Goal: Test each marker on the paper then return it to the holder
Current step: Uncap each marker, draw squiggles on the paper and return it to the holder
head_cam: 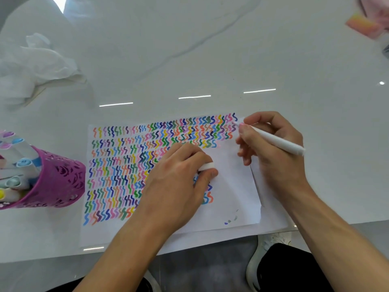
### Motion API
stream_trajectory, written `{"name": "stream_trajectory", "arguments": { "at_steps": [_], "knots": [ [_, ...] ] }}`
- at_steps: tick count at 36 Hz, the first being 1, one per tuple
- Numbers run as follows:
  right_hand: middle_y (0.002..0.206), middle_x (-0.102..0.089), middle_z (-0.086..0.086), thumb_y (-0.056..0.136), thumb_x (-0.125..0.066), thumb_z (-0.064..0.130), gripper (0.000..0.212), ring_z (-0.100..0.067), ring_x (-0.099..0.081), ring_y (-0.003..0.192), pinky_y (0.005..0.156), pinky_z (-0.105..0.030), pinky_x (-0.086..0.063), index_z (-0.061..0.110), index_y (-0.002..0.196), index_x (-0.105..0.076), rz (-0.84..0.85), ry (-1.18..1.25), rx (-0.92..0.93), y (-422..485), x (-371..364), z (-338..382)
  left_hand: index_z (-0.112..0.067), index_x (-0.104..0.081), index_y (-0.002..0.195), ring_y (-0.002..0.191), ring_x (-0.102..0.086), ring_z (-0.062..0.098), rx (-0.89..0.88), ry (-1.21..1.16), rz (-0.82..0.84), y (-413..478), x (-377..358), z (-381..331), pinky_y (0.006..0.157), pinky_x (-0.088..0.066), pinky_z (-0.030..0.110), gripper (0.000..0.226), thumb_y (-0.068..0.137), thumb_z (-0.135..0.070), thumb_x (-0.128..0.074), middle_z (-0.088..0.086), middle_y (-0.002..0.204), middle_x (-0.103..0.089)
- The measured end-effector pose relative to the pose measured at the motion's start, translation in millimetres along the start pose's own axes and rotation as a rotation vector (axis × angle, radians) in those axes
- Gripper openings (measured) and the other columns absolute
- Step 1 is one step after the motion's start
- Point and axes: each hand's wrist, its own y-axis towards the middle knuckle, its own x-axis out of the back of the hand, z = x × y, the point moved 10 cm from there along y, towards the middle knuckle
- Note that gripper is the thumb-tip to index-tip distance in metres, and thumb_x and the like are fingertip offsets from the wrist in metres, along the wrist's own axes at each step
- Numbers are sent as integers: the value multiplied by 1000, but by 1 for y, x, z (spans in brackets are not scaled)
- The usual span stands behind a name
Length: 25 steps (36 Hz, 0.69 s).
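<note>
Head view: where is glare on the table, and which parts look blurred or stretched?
In the head view, glare makes bright streaks on the glossy table beyond the paper; the holder at the left edge and the pink things top right look soft and stretched; the right hand and its marker are slightly blurred.

Reaches in from the bottom edge of the frame with two bare forearms, converging upward. Holds the left grip [179,180] palm down at centre, thumb and forefinger pinching a white cap [207,166]. Curls the right grip [273,161], right of centre, round a white marker [277,142] in a writing hold, tip pointing upper left.
</note>
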Motion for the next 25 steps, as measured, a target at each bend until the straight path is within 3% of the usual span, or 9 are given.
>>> {"name": "stream_trajectory", "arguments": {
  "at_steps": [5,8,11,14,17,22,25],
  "knots": [
    [74,-74,-5,92,-77,10,7,-21,-65,56,49,-26,-50,12,99,-76,-3,-34,40,-2,-6,14,-26,-73,102,103,-55,6,38,-33,-52,-1,12,0,89,-37,12,15,93,-35,-66,-15,107,-65],
    [77,-74,-4,96,-72,19,9,-18,-63,57,49,-25,-49,14,101,-77,8,-63,62,-5,-9,21,-32,-73,108,98,-55,0,110,-147,-76,-2,17,6,85,-36,7,18,93,-39,-66,-20,105,-65],
    [77,-73,-5,100,-61,24,19,-13,-61,58,52,-18,-44,13,101,-76,46,-93,94,-12,-17,26,-42,-74,109,83,-62,1,220,-372,-105,-3,19,18,73,-46,14,18,92,-38,-69,-23,89,-69],
    [77,-74,-7,96,-63,25,12,-15,-66,60,52,-17,-44,15,101,-67,82,-64,105,-19,-25,29,-41,-73,112,78,-68,9,311,-622,-81,-4,13,27,71,-55,28,22,96,-29,-66,-13,82,-73],
    [78,-73,-13,89,-63,30,18,-19,-69,62,52,-23,-48,14,97,-61,116,9,109,-22,-31,33,-32,-72,113,83,-71,7,332,-752,-60,-4,11,27,71,-57,23,18,100,-28,-60,-14,89,-76],
    [78,-73,-18,85,-63,30,18,-25,-64,56,48,-31,-47,13,91,-59,131,58,88,-22,-33,34,-27,-72,105,82,-71,7,330,-802,-43,-3,9,25,72,-56,20,14,100,-25,-59,-13,90,-76],
    [76,-73,-16,85,-64,32,17,-28,-63,56,48,-32,-47,16,89,-61,148,39,71,-22,-35,32,-29,-71,107,86,-71,7,316,-766,-23,-3,8,24,79,-58,28,16,99,-20,-61,-14,92,-76]
  ]
}}
